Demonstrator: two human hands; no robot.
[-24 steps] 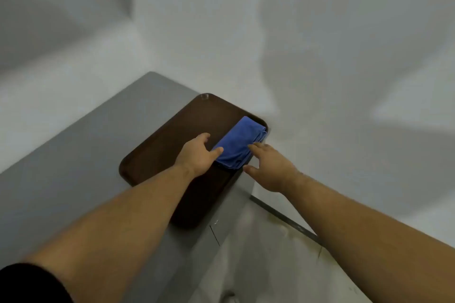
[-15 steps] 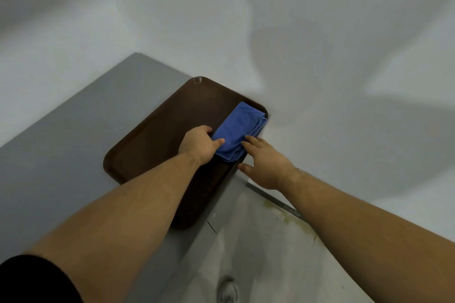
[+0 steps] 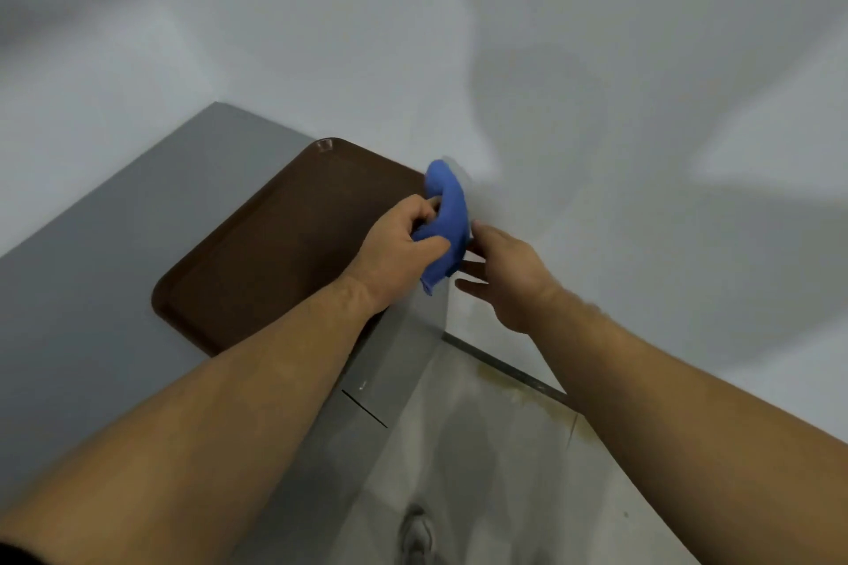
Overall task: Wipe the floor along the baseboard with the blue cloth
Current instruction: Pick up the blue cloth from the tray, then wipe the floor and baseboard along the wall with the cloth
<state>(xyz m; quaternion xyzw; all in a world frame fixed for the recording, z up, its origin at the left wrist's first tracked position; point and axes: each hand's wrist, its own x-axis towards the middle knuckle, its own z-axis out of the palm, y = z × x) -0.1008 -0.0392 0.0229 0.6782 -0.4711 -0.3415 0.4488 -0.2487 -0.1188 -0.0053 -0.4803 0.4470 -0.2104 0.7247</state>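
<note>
The left hand (image 3: 397,250) grips the blue cloth (image 3: 446,227), thumb across its front and fingers curled behind, holding it lifted clear of the brown tray (image 3: 280,243) at the tray's right end. The cloth hangs folded over (a soft arch, its lower end dangling past the thumb). The right hand (image 3: 509,278) is just beside the cloth on the side away from the tray, fingers spread and loose, grasping nothing; whether its fingertips touch the fabric I cannot tell. The tray lies on a grey counter (image 3: 92,271). Below the tray's right end, the tiled floor (image 3: 495,463) meets a dark baseboard strip (image 3: 509,369) along the white wall (image 3: 596,106).
</note>
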